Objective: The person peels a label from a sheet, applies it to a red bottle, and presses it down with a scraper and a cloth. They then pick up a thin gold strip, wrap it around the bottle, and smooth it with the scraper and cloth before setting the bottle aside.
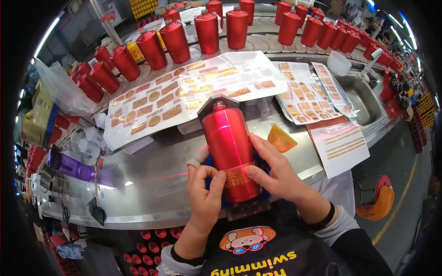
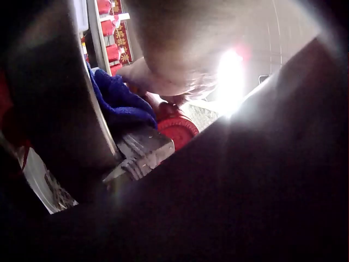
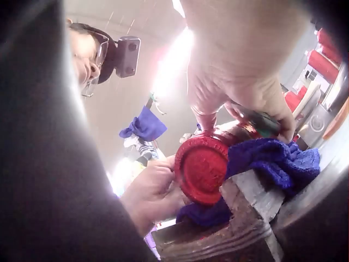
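A red bottle (image 1: 224, 133) lies tilted in front of the person, neck pointing away, with red laser lines across it. A gold label (image 1: 238, 178) sits on its side near the base. My left hand (image 1: 202, 191) holds the bottle's left side, its thumb at the label's edge. The right hand (image 1: 282, 177) grips the other side, fingers along the body and thumb tip on the label. In the right wrist view, the round base (image 3: 202, 170) faces the camera, above a blue cloth (image 3: 275, 161) on a metal holder (image 3: 253, 194).
Sheets of gold stickers (image 1: 170, 99) spread behind the bottle; more sticker sheets (image 1: 306, 94) lie to the right, beside a sink (image 1: 363, 108). Several red bottles (image 1: 207, 32) stand on a conveyor (image 1: 262, 39). A yellow scraper (image 1: 281, 139) lies right of the bottle.
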Tool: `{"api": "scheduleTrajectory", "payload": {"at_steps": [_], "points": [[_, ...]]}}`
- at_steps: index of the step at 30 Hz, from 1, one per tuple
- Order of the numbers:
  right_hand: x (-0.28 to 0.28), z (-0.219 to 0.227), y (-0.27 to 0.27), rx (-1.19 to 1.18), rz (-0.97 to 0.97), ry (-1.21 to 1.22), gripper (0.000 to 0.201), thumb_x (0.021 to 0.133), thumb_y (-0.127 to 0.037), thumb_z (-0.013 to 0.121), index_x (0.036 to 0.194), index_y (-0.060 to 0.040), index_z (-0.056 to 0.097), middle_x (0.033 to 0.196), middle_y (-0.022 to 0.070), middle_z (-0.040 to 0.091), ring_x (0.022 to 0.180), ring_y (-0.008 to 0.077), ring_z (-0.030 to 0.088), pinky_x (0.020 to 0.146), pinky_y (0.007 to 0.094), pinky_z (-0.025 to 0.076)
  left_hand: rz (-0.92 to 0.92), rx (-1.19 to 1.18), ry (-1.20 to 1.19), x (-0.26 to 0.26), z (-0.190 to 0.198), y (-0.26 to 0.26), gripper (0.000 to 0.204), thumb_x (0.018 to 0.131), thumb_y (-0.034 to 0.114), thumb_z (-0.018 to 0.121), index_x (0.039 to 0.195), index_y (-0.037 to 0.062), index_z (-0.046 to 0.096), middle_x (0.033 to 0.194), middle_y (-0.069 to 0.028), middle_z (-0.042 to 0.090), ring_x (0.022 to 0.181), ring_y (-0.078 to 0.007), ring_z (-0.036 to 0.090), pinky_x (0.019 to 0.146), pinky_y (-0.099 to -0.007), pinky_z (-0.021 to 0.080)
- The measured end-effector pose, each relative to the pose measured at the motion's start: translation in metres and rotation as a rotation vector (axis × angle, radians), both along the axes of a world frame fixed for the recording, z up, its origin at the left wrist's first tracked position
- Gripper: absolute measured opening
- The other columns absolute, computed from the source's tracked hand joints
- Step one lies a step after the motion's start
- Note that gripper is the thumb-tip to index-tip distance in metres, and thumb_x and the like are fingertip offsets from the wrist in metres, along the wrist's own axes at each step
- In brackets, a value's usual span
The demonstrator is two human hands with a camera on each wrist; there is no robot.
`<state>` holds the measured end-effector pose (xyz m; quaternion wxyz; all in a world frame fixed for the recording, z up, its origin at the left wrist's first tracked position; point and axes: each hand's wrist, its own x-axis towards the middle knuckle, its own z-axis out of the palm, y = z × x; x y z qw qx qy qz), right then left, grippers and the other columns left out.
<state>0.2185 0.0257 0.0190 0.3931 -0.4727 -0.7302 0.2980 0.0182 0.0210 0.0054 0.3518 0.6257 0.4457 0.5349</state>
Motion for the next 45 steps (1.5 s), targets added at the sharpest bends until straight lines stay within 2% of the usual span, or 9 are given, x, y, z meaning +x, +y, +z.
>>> {"api": "scheduleTrajectory", "payload": {"at_steps": [13, 16, 19, 22, 32, 35, 38, 41, 45], "points": [[0.000, 0.000, 0.001, -0.019, -0.003, 0.008, 0.075, 0.092, -0.038, 0.064, 0.143, 0.0085, 0.035, 0.142, 0.0300, 0.042, 0.134, 0.0395, 0.040, 0.111, 0.0423, 0.031, -0.006, -0.035, 0.000, -0.003, -0.004, -0.001, 0.019, 0.094, 0.017, 0.062, 0.085, 0.0021, 0.055, 0.117, -0.0222, 0.055, 0.108, -0.0256, 0.052, 0.094, -0.0347, 0.039], [0.000, 0.001, 0.000, -0.026, -0.001, -0.003, 0.075, 0.092, -0.037, 0.064, 0.143, 0.0084, 0.035, 0.142, 0.0297, 0.041, 0.135, 0.0392, 0.040, 0.112, 0.0423, 0.031, 0.064, -0.119, -0.264, 0.000, -0.011, -0.008, 0.015, 0.096, 0.014, 0.056, 0.100, 0.0001, 0.054, 0.139, -0.0241, 0.043, 0.129, -0.0293, 0.043, 0.107, -0.0412, 0.033], [0.001, 0.000, 0.002, -0.010, 0.001, 0.000, 0.074, 0.092, -0.037, 0.063, 0.144, 0.0080, 0.034, 0.143, 0.0295, 0.041, 0.135, 0.0390, 0.039, 0.112, 0.0422, 0.031, 0.101, 0.454, 0.451, 0.001, 0.000, -0.035, 0.038, 0.096, 0.022, 0.056, 0.125, -0.0018, 0.052, 0.137, -0.0259, 0.048, 0.130, -0.0409, 0.042, 0.112, -0.0533, 0.024], [0.001, 0.001, -0.001, -0.022, 0.014, 0.001, 0.072, 0.093, -0.036, 0.062, 0.144, 0.0071, 0.034, 0.143, 0.0293, 0.041, 0.135, 0.0389, 0.039, 0.112, 0.0421, 0.031, 0.019, 0.527, 0.838, 0.009, 0.003, -0.042, 0.058, 0.094, 0.031, 0.058, 0.138, -0.0035, 0.044, 0.138, -0.0263, 0.050, 0.131, -0.0459, 0.041, 0.114, -0.0586, 0.015], [0.011, -0.003, 0.001, -0.070, 0.070, 0.148, 0.058, 0.099, -0.027, 0.054, 0.146, 0.0021, 0.036, 0.145, 0.0240, 0.042, 0.136, 0.0344, 0.039, 0.112, 0.0392, 0.031, -0.017, 0.292, 0.330, 0.000, -0.028, -0.036, 0.081, 0.087, 0.036, 0.069, 0.141, -0.0117, 0.033, 0.138, -0.0324, 0.046, 0.129, -0.0478, 0.045, 0.109, -0.0538, 0.033], [0.012, -0.007, -0.001, -0.062, 0.063, 0.148, 0.057, 0.099, -0.026, 0.053, 0.145, 0.0017, 0.036, 0.144, 0.0241, 0.042, 0.136, 0.0338, 0.040, 0.111, 0.0389, 0.031, -0.020, 0.263, 0.323, 0.000, -0.028, -0.038, 0.075, 0.088, 0.028, 0.068, 0.141, -0.0113, 0.033, 0.139, -0.0331, 0.044, 0.129, -0.0486, 0.044, 0.109, -0.0546, 0.032], [0.011, -0.008, 0.000, -0.033, 0.063, 0.108, 0.056, 0.099, -0.025, 0.053, 0.145, 0.0019, 0.036, 0.144, 0.0244, 0.043, 0.135, 0.0343, 0.040, 0.111, 0.0390, 0.031, 0.099, 0.450, 0.815, 0.003, -0.007, -0.039, 0.085, 0.083, 0.022, 0.074, 0.145, -0.0115, 0.027, 0.140, -0.0315, 0.044, 0.129, -0.0477, 0.046, 0.105, -0.0531, 0.038], [0.010, -0.007, 0.000, -0.027, 0.059, 0.100, 0.055, 0.099, -0.024, 0.053, 0.145, 0.0019, 0.037, 0.144, 0.0248, 0.043, 0.135, 0.0351, 0.040, 0.111, 0.0395, 0.032, 0.094, 0.525, 0.933, 0.008, 0.001, -0.039, 0.087, 0.077, 0.015, 0.076, 0.145, -0.0109, 0.028, 0.139, -0.0311, 0.045, 0.128, -0.0480, 0.047, 0.103, -0.0564, 0.039], [0.011, -0.007, -0.001, -0.017, 0.055, 0.102, 0.054, 0.099, -0.022, 0.053, 0.144, 0.0021, 0.038, 0.143, 0.0251, 0.043, 0.135, 0.0354, 0.040, 0.111, 0.0396, 0.032, 0.042, 0.502, 0.749, 0.009, -0.010, -0.032, 0.078, 0.085, 0.017, 0.070, 0.144, -0.0122, 0.027, 0.140, -0.0326, 0.043, 0.128, -0.0498, 0.046, 0.105, -0.0528, 0.038]]}}
